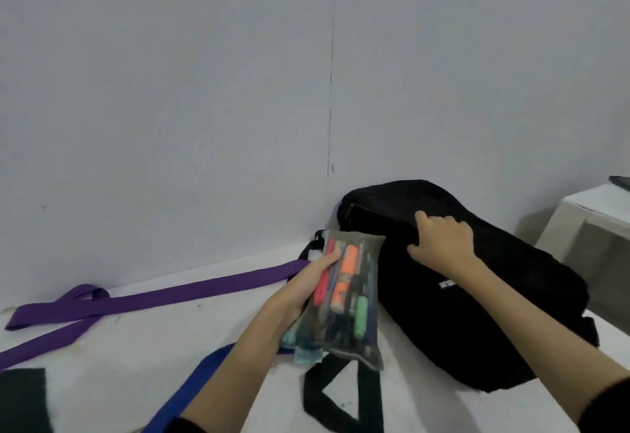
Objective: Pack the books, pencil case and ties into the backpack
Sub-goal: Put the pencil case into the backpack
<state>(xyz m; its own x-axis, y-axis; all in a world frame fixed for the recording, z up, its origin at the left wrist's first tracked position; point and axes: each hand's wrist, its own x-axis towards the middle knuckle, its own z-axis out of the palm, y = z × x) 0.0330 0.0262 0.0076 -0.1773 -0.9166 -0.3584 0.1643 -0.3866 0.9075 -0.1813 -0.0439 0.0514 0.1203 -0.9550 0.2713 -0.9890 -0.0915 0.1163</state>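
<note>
My left hand point(312, 277) grips a see-through mesh pencil case point(344, 299) full of coloured markers, held just left of the black backpack point(477, 296). The backpack lies on its side on the white surface against the wall. On its upper flap near the zip, my right hand point(441, 245) grips the fabric with curled fingers. A purple tie point(153, 296) stretches along the wall on the left. A blue tie point(201, 374) passes under my left forearm. No books are in view.
The backpack's black straps point(327, 395) loop on the surface below the pencil case. A dark cloth point(22, 398) sits at the bottom left corner. A white box or counter point(593, 224) stands at the right edge. A grey wall closes the back.
</note>
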